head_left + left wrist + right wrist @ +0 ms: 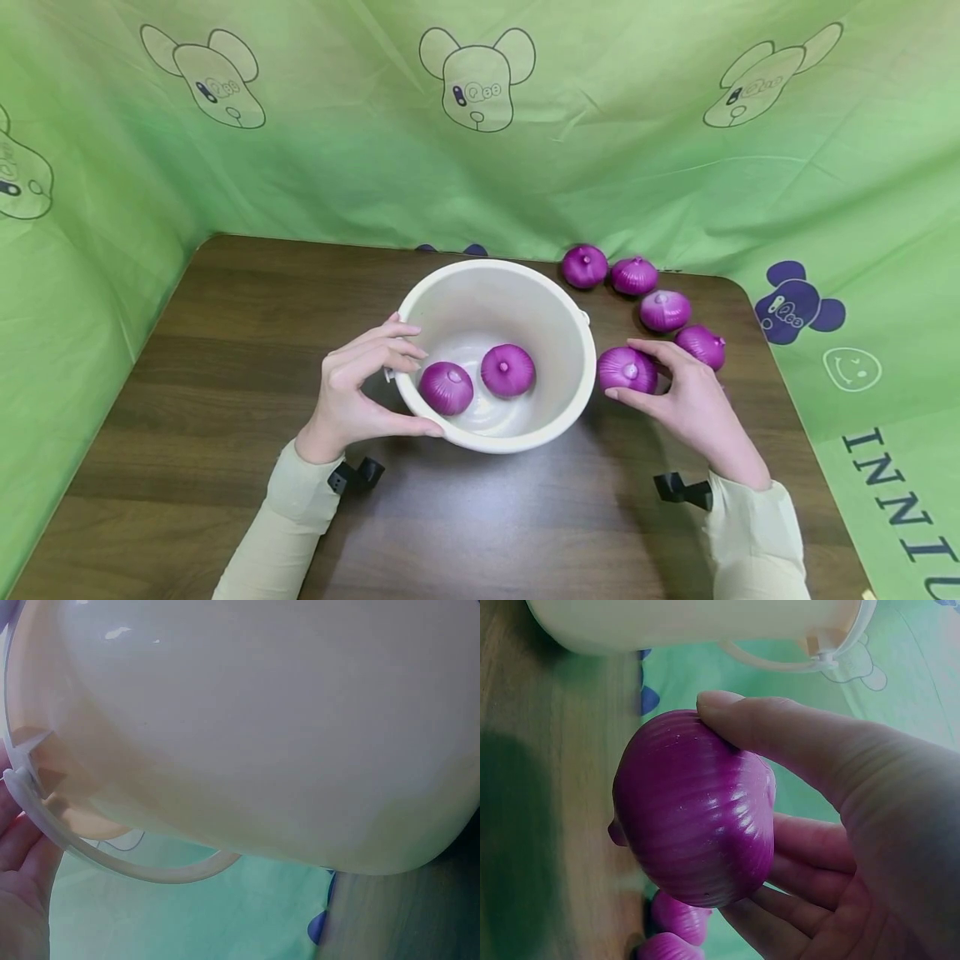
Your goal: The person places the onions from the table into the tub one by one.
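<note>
A white bucket (495, 440) stands on the table with two purple onions inside, one onion (446, 388) at the left and another onion (507, 371) near the middle. My left hand (367, 387) grips its left rim, the fingers over the edge and the thumb along the near side. In the left wrist view the bucket's wall (262, 735) fills most of the picture, and part of the hand (26, 877) shows at the left edge. Just right of the bucket, my right hand (686, 400) holds a purple onion (697, 810) between thumb and fingers, above the tabletop.
Several more onions lie in a curved row at the right back, among them one onion (585, 267) by the curtain and one onion (701, 347) behind my right hand. A green printed curtain (337, 167) surrounds the brown wooden table (225, 358). The bucket's handle (150, 871) hangs down.
</note>
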A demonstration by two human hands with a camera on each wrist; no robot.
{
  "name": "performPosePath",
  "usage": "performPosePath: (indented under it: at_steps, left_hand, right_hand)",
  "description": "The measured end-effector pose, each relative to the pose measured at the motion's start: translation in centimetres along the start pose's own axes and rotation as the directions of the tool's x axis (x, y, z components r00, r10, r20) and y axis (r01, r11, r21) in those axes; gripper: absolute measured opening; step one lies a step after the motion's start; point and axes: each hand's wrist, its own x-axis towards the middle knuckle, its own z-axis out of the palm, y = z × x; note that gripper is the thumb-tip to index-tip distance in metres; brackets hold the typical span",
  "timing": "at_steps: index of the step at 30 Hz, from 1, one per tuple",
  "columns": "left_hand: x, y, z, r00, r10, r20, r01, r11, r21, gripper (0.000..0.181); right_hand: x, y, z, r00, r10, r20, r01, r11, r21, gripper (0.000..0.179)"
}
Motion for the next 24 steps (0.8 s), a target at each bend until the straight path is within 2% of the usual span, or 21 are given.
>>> performPosePath:
  at_steps: [12,24]
  left_hand:
    - [-0.03,0.04,0.02,1.0,-0.005,0.006,0.005,1.0,0.003,0.063]
    - [-0.06,0.03,0.04,1.0,-0.008,0.006,0.008,1.0,0.01,0.064]
  right_hand:
    - [-0.08,-0.2,0.03,1.0,0.001,-0.003,-0.001,1.0,0.01,0.071]
    - [0.03,-0.42,-0.17,0.998,-0.012,-0.059,0.014,1.0,0.026,0.07]
